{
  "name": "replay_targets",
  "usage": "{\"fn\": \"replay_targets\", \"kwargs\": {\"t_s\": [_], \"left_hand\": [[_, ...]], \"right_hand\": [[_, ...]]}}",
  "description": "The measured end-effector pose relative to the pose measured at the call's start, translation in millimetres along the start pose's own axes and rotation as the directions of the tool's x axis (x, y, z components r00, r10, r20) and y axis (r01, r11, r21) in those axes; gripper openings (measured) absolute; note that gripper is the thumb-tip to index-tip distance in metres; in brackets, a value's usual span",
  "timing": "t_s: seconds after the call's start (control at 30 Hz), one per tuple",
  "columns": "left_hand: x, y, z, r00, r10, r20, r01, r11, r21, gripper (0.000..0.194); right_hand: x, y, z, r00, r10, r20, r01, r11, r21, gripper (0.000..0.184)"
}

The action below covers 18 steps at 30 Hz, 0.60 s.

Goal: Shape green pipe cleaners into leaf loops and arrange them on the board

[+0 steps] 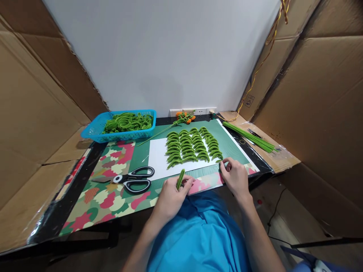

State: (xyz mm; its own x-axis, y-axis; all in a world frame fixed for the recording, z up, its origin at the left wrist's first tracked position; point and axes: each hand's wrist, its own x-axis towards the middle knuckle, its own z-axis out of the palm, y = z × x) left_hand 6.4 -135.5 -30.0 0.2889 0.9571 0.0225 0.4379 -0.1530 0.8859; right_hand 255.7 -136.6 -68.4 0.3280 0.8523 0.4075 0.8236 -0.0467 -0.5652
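Observation:
My left hand (pixel 173 190) is closed around a curved green pipe-cleaner leaf (pixel 180 179), which sticks up between thumb and fingers near the table's front edge. Thumb and fingers of my right hand (pixel 234 174) pinch at the tip of a green pipe-cleaner leaf (pixel 217 159) at the near end of the rightmost column; the fingers partly hide that tip. Several like leaves (pixel 187 146) lie in four-column-like rows, close together, on a white sheet (pixel 157 158) over a green mat.
Black-handled scissors (pixel 133 180) lie at left on a patterned sheet (pixel 109 196). Behind them a blue basket (pixel 93 130) holds green pieces. An orange flower stem (pixel 185 118) rests at the back. Green pipe-cleaner stems (pixel 249 136) lie at right. Cardboard walls (pixel 317 98) flank the table.

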Motion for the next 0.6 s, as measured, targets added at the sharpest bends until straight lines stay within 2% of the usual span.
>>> {"fn": "replay_targets", "kwargs": {"t_s": [0.27,0.5,0.6], "left_hand": [[2.1,-1.4,-1.8,0.997,0.022,0.07,-0.016,0.996,-0.087,0.038],[4.5,-2.1,-2.0,0.993,-0.021,0.12,0.036,0.991,-0.128,0.048],[3.7,-1.8,-2.4,0.993,-0.014,0.117,0.028,0.993,-0.117,0.047]], "right_hand": [[-0.5,4.5,-2.5,0.999,-0.028,0.028,0.028,0.999,0.023,0.022],[-4.4,-7.2,-5.7,0.997,0.083,0.0,-0.082,0.98,0.182,0.019],[-2.6,-6.9,-4.2,0.998,0.058,0.04,-0.065,0.979,0.194,0.018]]}}
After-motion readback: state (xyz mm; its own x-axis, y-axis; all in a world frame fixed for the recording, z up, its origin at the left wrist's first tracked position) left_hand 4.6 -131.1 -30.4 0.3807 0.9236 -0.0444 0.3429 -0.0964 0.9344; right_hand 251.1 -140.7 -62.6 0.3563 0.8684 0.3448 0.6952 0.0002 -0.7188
